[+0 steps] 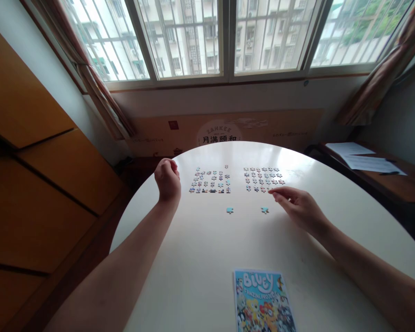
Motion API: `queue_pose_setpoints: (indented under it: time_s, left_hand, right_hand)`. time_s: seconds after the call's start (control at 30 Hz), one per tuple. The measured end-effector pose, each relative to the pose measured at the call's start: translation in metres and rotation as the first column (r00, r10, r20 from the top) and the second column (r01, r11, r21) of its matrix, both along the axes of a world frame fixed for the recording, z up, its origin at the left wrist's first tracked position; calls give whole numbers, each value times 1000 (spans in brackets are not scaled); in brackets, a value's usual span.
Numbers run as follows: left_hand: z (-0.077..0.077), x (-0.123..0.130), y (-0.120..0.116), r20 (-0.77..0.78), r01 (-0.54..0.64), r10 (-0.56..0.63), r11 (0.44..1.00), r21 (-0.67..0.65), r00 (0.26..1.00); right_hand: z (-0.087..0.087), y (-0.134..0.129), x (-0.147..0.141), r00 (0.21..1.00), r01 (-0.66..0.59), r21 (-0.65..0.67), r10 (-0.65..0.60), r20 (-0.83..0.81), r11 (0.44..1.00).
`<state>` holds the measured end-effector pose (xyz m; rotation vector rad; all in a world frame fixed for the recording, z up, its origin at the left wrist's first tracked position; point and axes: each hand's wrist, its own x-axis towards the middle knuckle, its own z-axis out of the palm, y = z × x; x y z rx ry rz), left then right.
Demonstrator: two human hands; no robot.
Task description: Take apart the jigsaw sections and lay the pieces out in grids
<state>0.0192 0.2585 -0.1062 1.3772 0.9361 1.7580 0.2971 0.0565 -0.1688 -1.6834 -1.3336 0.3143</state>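
Note:
My left hand [168, 180] is curled into a fist by the far left edge of the table, left of a group of jigsaw pieces [213, 190]. The inside of that fist is hidden. Thumb and forefinger of my right hand [299, 207] are close together at the near edge of a second group of jigsaw pieces [259, 181]. A small puzzle piece [268, 189] shows at these fingertips; whether it is lifted, I cannot tell. Two blue pieces lie nearer to me, one on the left [230, 210] and one on the right [264, 210].
The white round table [193, 267] carries a Bluey picture sheet [263, 299] at its near side. Papers [363, 159] and a pen lie on a dark side table at right. A wooden cabinet [31, 193] stands left; barred windows [190, 37] are ahead.

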Motion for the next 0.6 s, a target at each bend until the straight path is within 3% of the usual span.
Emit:
queue_pose_setpoints:
  time_s: [0.13,0.27,0.6]
  left_hand:
    - [-9,-2,12,138,13,8,988,-155,990]
    - [-13,-4,15,144,1,28,980,-197,989]
    - [-26,-8,25,63,-16,31,973,-229,998]
  right_hand:
    - [2,-1,-3,985,27,106,-9,-172,994]
    - [5,-3,-8,941,35,179,28,-339,983]
    - [7,-4,-8,954,47,231,25,-298,972]
